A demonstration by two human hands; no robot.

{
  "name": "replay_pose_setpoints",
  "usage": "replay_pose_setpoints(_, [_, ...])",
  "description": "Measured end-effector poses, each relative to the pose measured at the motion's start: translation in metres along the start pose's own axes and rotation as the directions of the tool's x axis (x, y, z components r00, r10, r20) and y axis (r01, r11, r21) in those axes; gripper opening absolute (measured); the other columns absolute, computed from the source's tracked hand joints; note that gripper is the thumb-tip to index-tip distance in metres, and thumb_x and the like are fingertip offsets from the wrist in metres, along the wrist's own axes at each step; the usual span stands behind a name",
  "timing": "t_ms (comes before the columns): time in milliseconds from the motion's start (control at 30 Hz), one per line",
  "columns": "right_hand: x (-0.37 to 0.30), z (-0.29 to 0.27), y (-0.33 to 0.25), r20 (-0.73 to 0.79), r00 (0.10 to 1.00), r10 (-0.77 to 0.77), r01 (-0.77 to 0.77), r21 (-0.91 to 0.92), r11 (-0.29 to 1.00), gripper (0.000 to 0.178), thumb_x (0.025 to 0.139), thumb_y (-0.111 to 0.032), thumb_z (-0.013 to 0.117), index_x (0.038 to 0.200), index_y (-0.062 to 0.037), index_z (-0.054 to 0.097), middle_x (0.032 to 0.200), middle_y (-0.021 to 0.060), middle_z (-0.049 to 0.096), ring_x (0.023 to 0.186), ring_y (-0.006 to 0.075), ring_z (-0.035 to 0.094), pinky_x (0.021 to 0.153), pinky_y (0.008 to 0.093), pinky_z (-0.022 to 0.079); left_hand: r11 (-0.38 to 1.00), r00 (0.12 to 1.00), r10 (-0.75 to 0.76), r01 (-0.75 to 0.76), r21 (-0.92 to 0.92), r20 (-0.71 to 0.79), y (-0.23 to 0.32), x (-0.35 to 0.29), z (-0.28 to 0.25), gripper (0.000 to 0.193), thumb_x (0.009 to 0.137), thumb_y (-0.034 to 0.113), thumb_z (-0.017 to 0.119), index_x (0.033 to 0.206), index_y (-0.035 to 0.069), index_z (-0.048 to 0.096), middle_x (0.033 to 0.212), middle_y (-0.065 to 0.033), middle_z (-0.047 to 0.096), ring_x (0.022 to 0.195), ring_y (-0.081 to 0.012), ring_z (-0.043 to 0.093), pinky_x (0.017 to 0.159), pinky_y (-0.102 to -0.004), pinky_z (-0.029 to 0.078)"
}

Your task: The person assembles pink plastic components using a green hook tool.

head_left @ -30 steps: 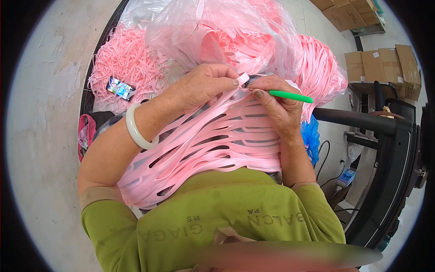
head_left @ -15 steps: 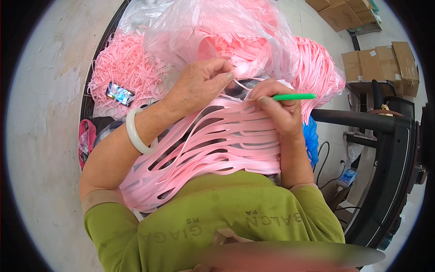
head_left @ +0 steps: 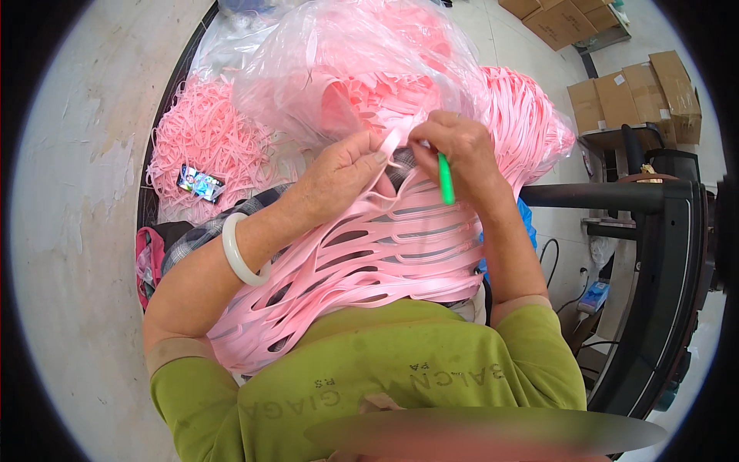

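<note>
Across my lap lies a sheet of pink strips [head_left: 369, 258], slit with long gaps and joined in places. My left hand [head_left: 346, 173], with a white bangle on its wrist, is closed in a pinch on a pink strip [head_left: 391, 142] at the sheet's far edge. Just right of it, my right hand [head_left: 462, 150] is closed round a slim tool with a bright green handle [head_left: 446, 181]. That handle points down toward me; the tool's working end is hidden by the fingers. Thumb and forefinger of this hand are bent together close to the strip.
Ahead stands a clear plastic bag [head_left: 308, 54] of pink pieces, with a pile of loose pink strips [head_left: 204, 131] and a lit phone [head_left: 200, 183] to its left. More pink strips [head_left: 527, 123] bulge out at its right. A black metal frame [head_left: 600, 198] and cardboard boxes [head_left: 616, 100] stand at the right.
My right hand has moved up and turned, so the green handle swings from pointing right to pointing down. My left hand has shifted slightly left and down, still pinching a strip.
</note>
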State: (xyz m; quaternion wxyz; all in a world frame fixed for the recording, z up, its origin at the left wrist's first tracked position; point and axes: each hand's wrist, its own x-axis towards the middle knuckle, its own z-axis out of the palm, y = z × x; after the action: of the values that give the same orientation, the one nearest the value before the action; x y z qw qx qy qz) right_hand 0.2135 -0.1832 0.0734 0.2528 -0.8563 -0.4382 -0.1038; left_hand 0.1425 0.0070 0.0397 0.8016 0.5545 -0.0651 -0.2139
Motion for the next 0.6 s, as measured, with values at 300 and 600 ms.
replay_pose_setpoints(300, [0.002,-0.022,-0.001,0.238,0.971,0.025,-0.098,0.3,0.949,0.015,0.068,-0.015,0.068,0.08,-0.0072,0.066,0.067,0.0094,0.057,0.06,0.0243,0.055,0.055,0.0327,0.042,0.988,0.993,0.122,-0.121,0.1,-0.004,0.002,0.006,-0.002,0.021,0.095,0.021,0.04,0.1,0.002,0.049,0.076,-0.0043,0.058,0.07,-0.0089,0.055,0.064,-0.0233,0.047])
replay_pose_setpoints(600, [0.018,-0.008,0.041,-0.104,0.973,-0.208,0.181,-0.222,0.958,0.012,0.065,-0.006,0.068,0.066,-0.0043,0.056,0.062,0.0078,0.052,0.06,0.0223,0.054,0.054,0.0309,0.043,0.998,0.999,-0.038,0.039,0.052,-0.033,0.006,0.008,-0.001,0.022,0.095,0.023,0.04,0.101,0.004,0.048,0.064,0.0009,0.051,0.056,-0.0057,0.047,0.052,-0.0185,0.039])
